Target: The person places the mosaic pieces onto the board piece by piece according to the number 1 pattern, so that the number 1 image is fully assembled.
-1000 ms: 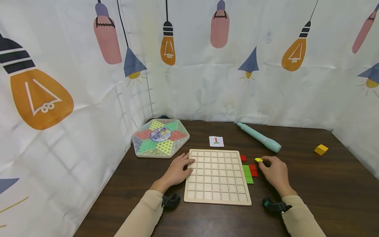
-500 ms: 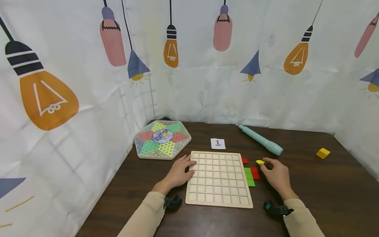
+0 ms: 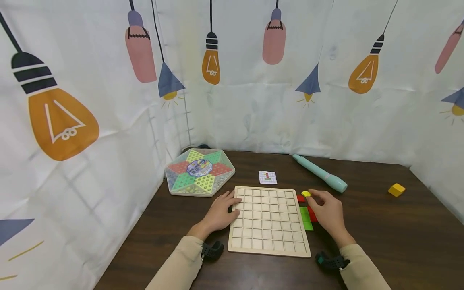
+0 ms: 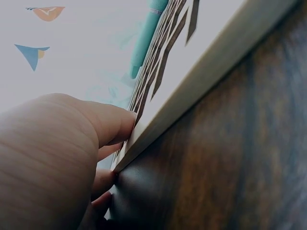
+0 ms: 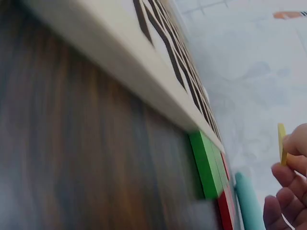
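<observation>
A pale wooden grid board (image 3: pixel 268 220) lies flat on the table. My left hand (image 3: pixel 219 211) rests along its left edge, fingers fairly straight; in the left wrist view the thumb (image 4: pixel 117 120) touches the rim. Between right thumb and fingertips I pinch a thin yellow tile (image 3: pixel 306 193), also visible edge-on in the right wrist view as a yellow piece (image 5: pixel 281 143). My right hand (image 3: pixel 329 211) hovers just right of the board. Below it are green tiles (image 3: pixel 306 220) against the board's edge, and red tiles (image 3: pixel 312 216) partly hidden by the hand. Another red piece (image 3: pixel 301 198) lies further back.
Behind the board lies a small printed grid card (image 3: pixel 268 177). A hexagonal clear-lidded game box (image 3: pixel 200 172) sits at the back left. The mint-green cylinder (image 3: pixel 320 173) lies back right, and a yellow block (image 3: pixel 396 189) stands far right on the dark table (image 3: pixel 391 237).
My right hand has moved left toward the board with the yellow tile, coming over the red tiles. The left hand has stayed at the board's edge. The head view has shifted slightly.
</observation>
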`<state>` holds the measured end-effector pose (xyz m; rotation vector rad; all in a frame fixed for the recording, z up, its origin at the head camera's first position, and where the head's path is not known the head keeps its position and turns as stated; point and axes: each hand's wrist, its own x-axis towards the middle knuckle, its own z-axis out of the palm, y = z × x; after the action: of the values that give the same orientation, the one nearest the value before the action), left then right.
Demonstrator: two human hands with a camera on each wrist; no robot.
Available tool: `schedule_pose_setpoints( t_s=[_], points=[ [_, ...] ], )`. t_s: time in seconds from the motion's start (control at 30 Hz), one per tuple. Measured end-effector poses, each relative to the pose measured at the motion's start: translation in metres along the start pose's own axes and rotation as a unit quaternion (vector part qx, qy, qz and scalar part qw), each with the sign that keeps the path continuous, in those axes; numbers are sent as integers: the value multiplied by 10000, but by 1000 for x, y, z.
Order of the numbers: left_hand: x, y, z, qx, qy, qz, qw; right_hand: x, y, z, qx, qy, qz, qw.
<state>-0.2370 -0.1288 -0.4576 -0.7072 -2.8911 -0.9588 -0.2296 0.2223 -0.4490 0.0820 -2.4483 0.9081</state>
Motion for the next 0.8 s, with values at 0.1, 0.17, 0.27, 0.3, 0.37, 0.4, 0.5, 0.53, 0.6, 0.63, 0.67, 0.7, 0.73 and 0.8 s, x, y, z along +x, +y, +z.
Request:
schedule_pose_setpoints(
  t_s=[0.1, 0.17, 0.27, 0.3, 0.37, 0.4, 0.5, 0.53, 0.6, 0.63, 0.67, 0.7, 0.73, 0.8],
  points=[
    [1, 1, 0, -8, -50, -35, 10000, 2, -6, 5, 193, -217, -112, 9995],
    [2, 2, 0, -45, -69, -57, 9999, 5, -12, 7, 307, -413, -207, 9985],
    [4, 4, -1, -77, -55, -61, 9999, 10, -20, 10, 333, -771, -357, 9958],
    [4, 4, -2, -83, -47, -64, 9999, 12, -23, 10, 323, -900, -396, 9946],
    [5, 4, -2, -69, -49, -87, 9999, 15, -30, 11, 256, -1105, -495, 9923],
    [5, 3, -2, -68, -55, -95, 9999, 17, -33, 11, 238, -1181, -520, 9914],
    [4, 2, -3, -107, -82, -128, 9998, 20, -42, 10, 224, -1312, -623, 9891],
    [4, 2, -3, -120, -96, -139, 9998, 21, -45, 11, 246, -1331, -651, 9886],
    [4, 2, -4, -124, -118, -142, 9998, 24, -51, 13, 307, -1368, -691, 9877],
    [3, 2, -4, -130, -122, -139, 9997, 25, -53, 14, 321, -1392, -723, 9871],
    [3, 1, -4, -134, -134, -136, 9997, 26, -55, 16, 334, -1417, -752, 9865],
    [3, 1, -4, -132, -144, -133, 9997, 26, -57, 18, 343, -1458, -772, 9857],
    [3, 1, -4, -128, -161, -134, 9997, 27, -58, 21, 363, -1505, -786, 9848],
    [2, 1, -4, -126, -182, -131, 9997, 28, -60, 28, 341, -1622, -800, 9829]
  ],
)
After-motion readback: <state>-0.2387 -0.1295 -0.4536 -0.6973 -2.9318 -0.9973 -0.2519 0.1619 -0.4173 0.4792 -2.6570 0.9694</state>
